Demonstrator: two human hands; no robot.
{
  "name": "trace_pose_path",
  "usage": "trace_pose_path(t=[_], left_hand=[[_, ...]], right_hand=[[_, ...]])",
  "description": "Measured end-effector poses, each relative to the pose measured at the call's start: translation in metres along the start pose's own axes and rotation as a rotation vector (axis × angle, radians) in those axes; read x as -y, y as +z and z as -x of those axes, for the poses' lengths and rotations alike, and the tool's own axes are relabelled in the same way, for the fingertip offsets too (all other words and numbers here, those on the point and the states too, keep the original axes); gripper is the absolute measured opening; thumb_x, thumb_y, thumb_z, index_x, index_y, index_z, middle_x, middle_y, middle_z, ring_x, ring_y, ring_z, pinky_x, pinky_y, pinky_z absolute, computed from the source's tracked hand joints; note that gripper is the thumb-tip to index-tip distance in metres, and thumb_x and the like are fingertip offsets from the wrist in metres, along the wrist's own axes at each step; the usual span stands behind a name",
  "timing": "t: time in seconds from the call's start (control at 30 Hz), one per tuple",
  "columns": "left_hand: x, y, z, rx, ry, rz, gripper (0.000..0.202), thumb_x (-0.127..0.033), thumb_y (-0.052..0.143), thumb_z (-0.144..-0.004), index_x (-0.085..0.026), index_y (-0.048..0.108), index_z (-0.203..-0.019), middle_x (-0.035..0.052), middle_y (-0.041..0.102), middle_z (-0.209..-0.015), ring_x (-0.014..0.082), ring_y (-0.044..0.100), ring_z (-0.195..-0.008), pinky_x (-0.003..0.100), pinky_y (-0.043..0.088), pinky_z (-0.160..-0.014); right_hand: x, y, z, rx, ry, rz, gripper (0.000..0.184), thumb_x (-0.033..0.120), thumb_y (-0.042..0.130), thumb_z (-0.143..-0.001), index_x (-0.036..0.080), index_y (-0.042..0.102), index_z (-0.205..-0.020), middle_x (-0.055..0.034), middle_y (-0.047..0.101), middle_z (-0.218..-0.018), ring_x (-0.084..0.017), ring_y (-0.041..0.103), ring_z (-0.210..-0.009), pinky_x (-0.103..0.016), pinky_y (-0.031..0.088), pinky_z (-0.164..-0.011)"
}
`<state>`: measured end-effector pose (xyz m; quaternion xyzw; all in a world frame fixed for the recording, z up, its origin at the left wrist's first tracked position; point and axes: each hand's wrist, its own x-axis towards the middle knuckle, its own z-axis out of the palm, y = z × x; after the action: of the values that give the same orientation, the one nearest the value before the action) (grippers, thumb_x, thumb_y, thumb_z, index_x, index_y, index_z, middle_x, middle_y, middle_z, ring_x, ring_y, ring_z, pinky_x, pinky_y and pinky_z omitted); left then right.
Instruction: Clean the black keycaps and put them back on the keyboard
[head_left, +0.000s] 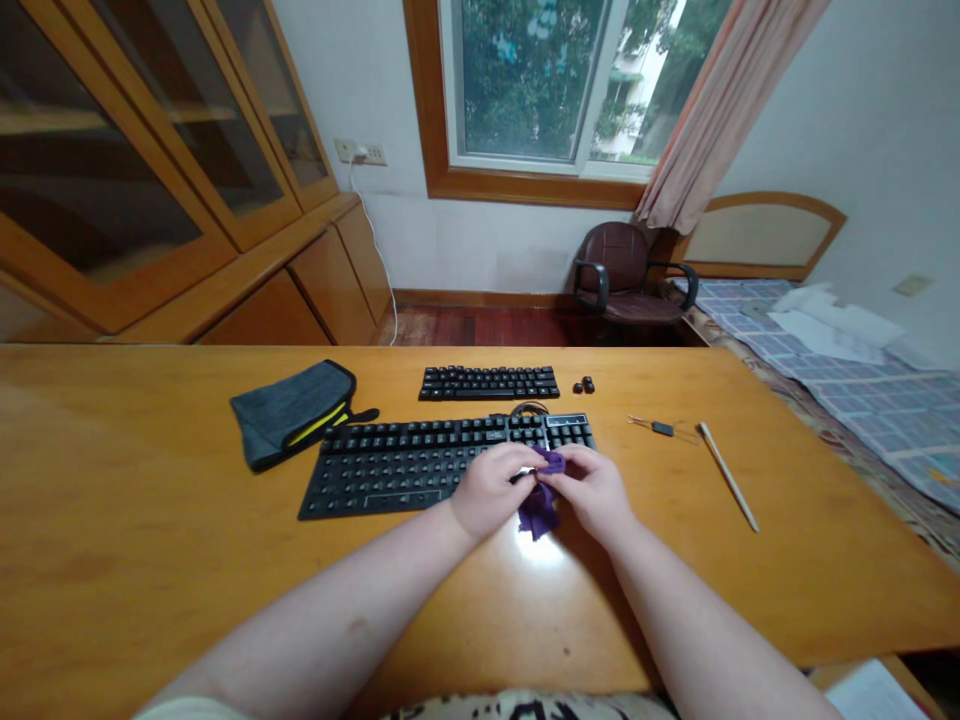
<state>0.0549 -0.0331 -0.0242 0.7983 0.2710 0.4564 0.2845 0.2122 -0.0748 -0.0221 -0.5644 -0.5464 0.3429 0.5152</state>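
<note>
My left hand and my right hand meet over the front right part of a black full-size keyboard on the wooden desk. Both hands are closed on a small purple cloth, which hangs down between them to the desk top. A dark small item seems pinched inside the cloth, but I cannot make it out. A smaller black keyboard lies just behind the big one, and two loose black keycaps sit to its right.
A grey pouch with a yellow zip lies left of the keyboards. A small wire tool and a thin white stick lie to the right. Beyond the desk are a brown armchair, a bed and wooden cabinets.
</note>
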Motion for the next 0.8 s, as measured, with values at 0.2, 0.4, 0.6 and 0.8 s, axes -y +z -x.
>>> trace_pose_path(t=[0.2,0.4,0.6,0.8], left_hand=[[0.001,0.006,-0.002,-0.007,-0.102,-0.011,0.02,-0.013,0.062,-0.072,-0.019,0.069,-0.09,0.0053,0.069,-0.088,0.0154,0.063,-0.083,0.028,0.052,-0.079],[-0.003,0.006,-0.006,0.024,-0.207,0.051,0.021,-0.015,0.066,-0.069,-0.02,0.068,-0.09,0.004,0.067,-0.088,0.0163,0.061,-0.085,0.03,0.052,-0.079],[0.0,0.009,-0.005,-0.022,-0.418,0.303,0.018,-0.021,0.07,-0.065,-0.016,0.065,-0.081,0.0049,0.062,-0.084,0.0156,0.062,-0.078,0.028,0.055,-0.071],[0.008,0.012,-0.005,-0.045,-0.46,0.402,0.018,-0.016,0.058,-0.074,-0.015,0.063,-0.091,0.0076,0.062,-0.093,0.0127,0.062,-0.074,0.027,0.053,-0.07]], right_hand=[[0.0,-0.001,-0.001,-0.033,0.045,0.012,0.015,0.029,0.061,-0.072,0.017,0.067,-0.066,-0.0021,0.062,-0.064,-0.015,0.056,-0.062,-0.026,0.044,-0.059],[0.0,0.003,-0.002,-0.058,0.16,-0.08,0.021,0.033,0.058,-0.072,0.014,0.066,-0.07,-0.0019,0.063,-0.063,-0.015,0.055,-0.059,-0.026,0.044,-0.058],[0.0,0.002,-0.003,-0.094,0.162,-0.169,0.025,0.037,0.058,-0.074,0.014,0.067,-0.079,-0.0033,0.065,-0.072,-0.016,0.056,-0.067,-0.027,0.044,-0.064],[0.008,-0.02,-0.008,-0.537,0.099,-0.201,0.036,0.042,0.053,-0.078,0.011,0.066,-0.091,-0.0042,0.064,-0.072,-0.014,0.054,-0.061,-0.025,0.042,-0.059]])
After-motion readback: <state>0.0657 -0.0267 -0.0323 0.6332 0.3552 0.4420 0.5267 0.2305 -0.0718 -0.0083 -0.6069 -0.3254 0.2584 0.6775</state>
